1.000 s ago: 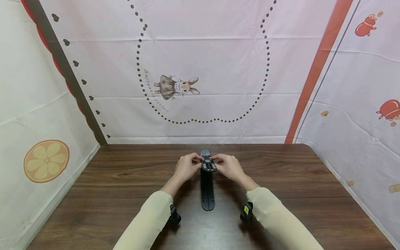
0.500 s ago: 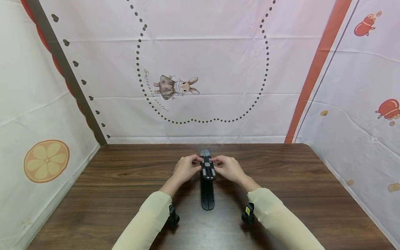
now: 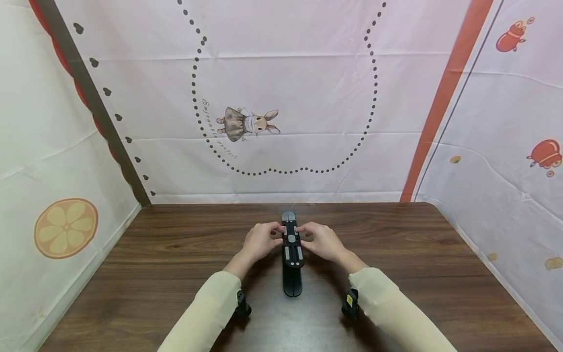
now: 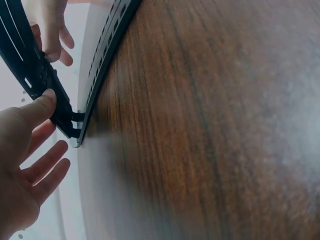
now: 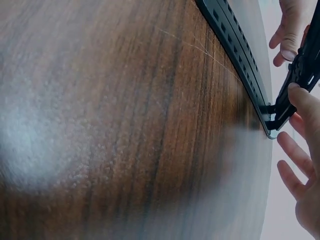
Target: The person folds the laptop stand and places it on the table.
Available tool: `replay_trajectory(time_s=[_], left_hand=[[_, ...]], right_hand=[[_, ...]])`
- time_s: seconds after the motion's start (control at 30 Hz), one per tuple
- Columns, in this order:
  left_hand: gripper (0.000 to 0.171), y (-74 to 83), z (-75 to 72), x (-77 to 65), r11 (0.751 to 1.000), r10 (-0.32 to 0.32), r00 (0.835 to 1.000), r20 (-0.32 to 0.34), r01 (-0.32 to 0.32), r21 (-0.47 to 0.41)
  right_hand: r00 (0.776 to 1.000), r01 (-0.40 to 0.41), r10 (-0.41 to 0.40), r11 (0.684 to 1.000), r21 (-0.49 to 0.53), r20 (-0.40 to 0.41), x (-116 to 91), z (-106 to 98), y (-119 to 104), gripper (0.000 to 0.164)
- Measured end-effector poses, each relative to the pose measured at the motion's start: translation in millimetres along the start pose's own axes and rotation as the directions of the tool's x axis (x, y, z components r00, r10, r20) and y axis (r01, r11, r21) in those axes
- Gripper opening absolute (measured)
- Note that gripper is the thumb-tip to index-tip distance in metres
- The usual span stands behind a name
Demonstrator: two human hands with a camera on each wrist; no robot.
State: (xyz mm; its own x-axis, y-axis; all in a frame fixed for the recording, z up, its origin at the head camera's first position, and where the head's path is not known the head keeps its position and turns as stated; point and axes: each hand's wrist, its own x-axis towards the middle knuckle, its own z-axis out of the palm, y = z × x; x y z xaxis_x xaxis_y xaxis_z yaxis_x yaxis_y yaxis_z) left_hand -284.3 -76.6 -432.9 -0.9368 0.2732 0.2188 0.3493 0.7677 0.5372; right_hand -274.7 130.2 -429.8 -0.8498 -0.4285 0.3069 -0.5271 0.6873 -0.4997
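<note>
A black folding laptop stand stands lengthwise on the table, its upper arm section (image 3: 292, 238) carrying grey pads. Beneath it lies the long flat base (image 3: 292, 286), slotted along its length in both wrist views. The two parts meet at the far end, and the upper section slants up from there toward the person. My left hand (image 3: 258, 241) pinches the left edge of this section between thumb and fingers. On the opposite edge, my right hand (image 3: 324, 242) pinches it the same way. The remaining fingers of the left hand (image 4: 25, 170) spread loosely in the left wrist view.
The brown wood-grain table (image 3: 184, 303) reaches back to a white printed cloth (image 3: 308, 98). Similar cloth hangs at the left and right. A small black device (image 3: 243, 307) sits on the left wrist, another black device (image 3: 350, 304) on the right.
The upper section's near end has swung down toward the person, covering more of the base in the head view. Both hands keep their pinch and have shifted slightly nearer.
</note>
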Motion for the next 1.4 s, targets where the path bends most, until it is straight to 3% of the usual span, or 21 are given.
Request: replay_trajectory(time_s=[1.4], left_hand=[[0.021,-2.6,1.8,-7.3,1.0,0.027,0.999,0.037,-0.027,0.015]], right_hand=[[0.996,0.079,-0.072,0.988,-0.131,0.061,-2.6,3.9,5.1,0.03]])
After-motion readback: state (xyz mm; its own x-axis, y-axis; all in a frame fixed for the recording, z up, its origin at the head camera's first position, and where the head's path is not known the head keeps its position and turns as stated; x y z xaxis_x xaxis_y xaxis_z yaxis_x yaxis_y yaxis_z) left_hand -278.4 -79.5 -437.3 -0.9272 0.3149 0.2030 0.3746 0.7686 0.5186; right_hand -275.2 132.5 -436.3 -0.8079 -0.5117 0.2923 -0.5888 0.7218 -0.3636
